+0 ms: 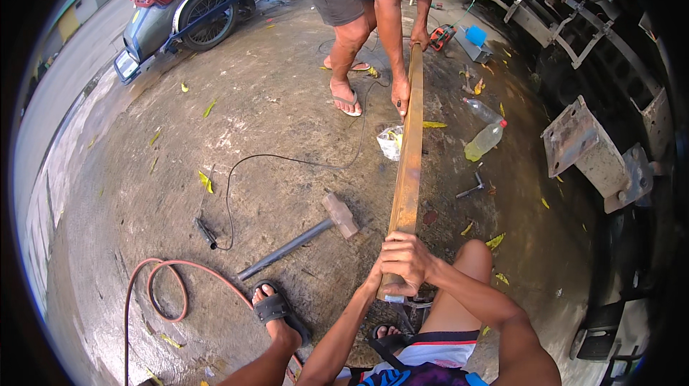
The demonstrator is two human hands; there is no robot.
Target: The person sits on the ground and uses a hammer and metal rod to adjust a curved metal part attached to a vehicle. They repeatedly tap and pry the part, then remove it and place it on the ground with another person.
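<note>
A long rusty steel bar [409, 178] runs away from me down the middle of the view. My right hand [408, 260] wraps over its near end, fingers closed across the top. My left hand [375, 276] grips the same end from the left side; its fingers are partly hidden. Another person bends over the far half, with one hand [402, 95] on the bar's left side and the other hand [420, 36] at its far end. To the left of my hands a sledgehammer [340, 215] lies on the concrete.
An electrode holder [206, 234] on a black cable and a reddish hose [185, 293] lie at left. Plastic bottles [486, 142], a socket wrench [471, 186] and a plastic bag [390, 142] lie near the bar. A vehicle frame [596, 149] lines the right; a sidecar [190, 9] stands far left.
</note>
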